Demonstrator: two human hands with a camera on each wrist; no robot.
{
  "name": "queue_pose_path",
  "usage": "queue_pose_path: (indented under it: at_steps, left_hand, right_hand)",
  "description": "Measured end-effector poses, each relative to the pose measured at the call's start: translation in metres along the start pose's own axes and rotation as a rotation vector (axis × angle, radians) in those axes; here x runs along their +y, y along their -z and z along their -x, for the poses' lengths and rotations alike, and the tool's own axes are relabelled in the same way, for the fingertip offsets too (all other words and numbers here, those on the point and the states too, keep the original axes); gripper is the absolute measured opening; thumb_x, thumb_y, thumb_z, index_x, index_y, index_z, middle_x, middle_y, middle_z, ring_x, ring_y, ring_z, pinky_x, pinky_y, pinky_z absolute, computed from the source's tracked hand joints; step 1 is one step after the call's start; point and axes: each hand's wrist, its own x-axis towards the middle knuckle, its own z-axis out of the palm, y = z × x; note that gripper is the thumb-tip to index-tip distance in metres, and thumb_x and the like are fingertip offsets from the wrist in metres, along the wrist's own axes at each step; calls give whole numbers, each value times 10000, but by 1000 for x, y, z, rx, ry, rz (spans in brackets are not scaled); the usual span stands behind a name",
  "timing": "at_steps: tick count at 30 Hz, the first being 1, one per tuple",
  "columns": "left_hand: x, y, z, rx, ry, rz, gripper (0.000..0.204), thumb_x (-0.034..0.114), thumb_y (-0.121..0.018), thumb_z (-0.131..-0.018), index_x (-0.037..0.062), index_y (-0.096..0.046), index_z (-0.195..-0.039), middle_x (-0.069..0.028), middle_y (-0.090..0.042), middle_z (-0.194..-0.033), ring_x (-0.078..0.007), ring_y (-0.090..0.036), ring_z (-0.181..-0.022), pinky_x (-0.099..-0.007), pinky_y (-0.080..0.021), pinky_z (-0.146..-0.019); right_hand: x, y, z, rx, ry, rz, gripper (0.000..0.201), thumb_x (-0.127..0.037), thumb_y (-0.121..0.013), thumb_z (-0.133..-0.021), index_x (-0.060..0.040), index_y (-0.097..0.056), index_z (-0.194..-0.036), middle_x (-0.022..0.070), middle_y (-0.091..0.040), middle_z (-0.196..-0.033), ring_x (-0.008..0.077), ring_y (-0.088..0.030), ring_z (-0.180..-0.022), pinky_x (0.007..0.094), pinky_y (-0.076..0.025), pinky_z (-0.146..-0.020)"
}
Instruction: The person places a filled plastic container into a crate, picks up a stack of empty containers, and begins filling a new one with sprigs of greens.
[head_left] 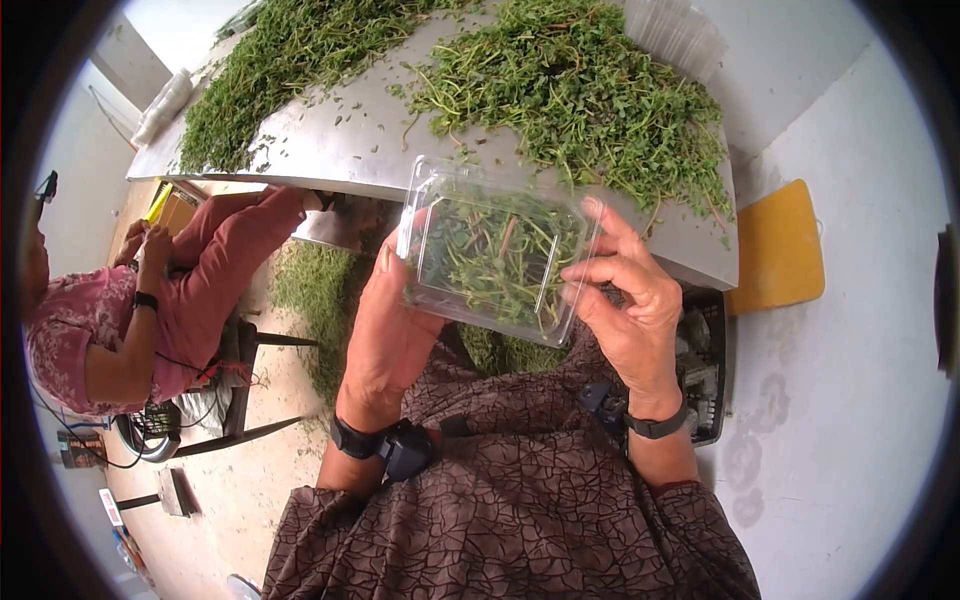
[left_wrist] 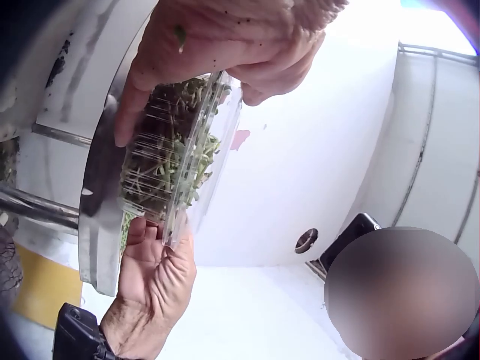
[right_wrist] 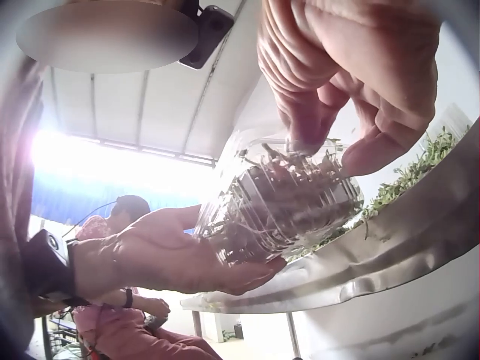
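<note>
A clear plastic box (head_left: 495,255) filled with green leafy stems is held up in front of the table edge. The left hand (head_left: 390,320) grips its left side, thumb along the wall and fingers behind. At the right side the right hand (head_left: 635,305) pinches the edge of the box with thumb and fingers. In the left wrist view the box (left_wrist: 169,150) lies between the left hand (left_wrist: 232,41) above and the right hand (left_wrist: 154,285) below. The right wrist view shows the box (right_wrist: 281,202) resting in the left hand (right_wrist: 169,251), the right hand (right_wrist: 356,75) on its upper edge.
Heaps of greens (head_left: 590,100) lie on the metal table (head_left: 350,140). Stacked clear containers (head_left: 680,35) stand at its back right. A yellow board (head_left: 780,245) leans by the wall, near a dark crate (head_left: 705,370). Another person (head_left: 120,330) sits at the left, beside greens (head_left: 315,300) lower down.
</note>
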Motion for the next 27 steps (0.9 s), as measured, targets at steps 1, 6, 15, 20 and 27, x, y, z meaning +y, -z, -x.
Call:
queue_pose_path:
  at_steps: [1, 6, 15, 20, 27]
  left_hand:
    - [-1, 0, 0, 4, 2, 1, 532, 396, -466, -946, 91, -342, -1362, -101, -408, -1352, -256, -464, -1202, -436, -429, -965]
    - [-5, 3, -1, -13, 29, 12, 530, 387, -466, -947, 76, -345, -1359, -103, -412, -1348, -253, -469, -1196, -437, -419, -974]
    - [-8, -1, 1, 37, 38, 26, 547, 394, -483, -938, 76, -344, -1362, -101, -443, -1321, -235, -483, -1173, -418, -421, -962]
    - [-8, -1, 1, 11, 65, 8, 535, 390, -476, -942, 77, -352, -1358, -107, -452, -1309, -227, -483, -1171, -415, -411, -970]
    - [-11, 2, -1, 34, 31, 37, 481, 329, -452, -961, 74, -349, -1356, -106, -464, -1294, -219, -494, -1155, -408, -434, -946]
  right_hand:
    - [-1, -2, 0, -2, -4, -1, 163, 41, -714, -691, -23, -673, -835, 158, -503, -1295, 182, -608, -914, 285, -525, -730]
    - [2, -8, 0, 104, -4, 55, 142, 16, -737, -708, -6, -634, -803, 187, -556, -1188, 92, -593, -692, 218, -486, -560]
    - [12, -15, 1, 224, -35, -61, 217, 14, -759, -696, 15, -558, -777, 165, -596, -1092, 63, -558, -617, 199, -445, -506]
    - [15, -14, 2, 251, -28, 58, 219, 8, -752, -714, 17, -548, -794, 133, -599, -1052, 53, -532, -598, 200, -449, -511]
    - [7, -6, 3, 159, -181, -201, 223, -23, -592, -863, 38, -549, -1073, 121, -594, -1083, 78, -576, -701, 204, -486, -581]
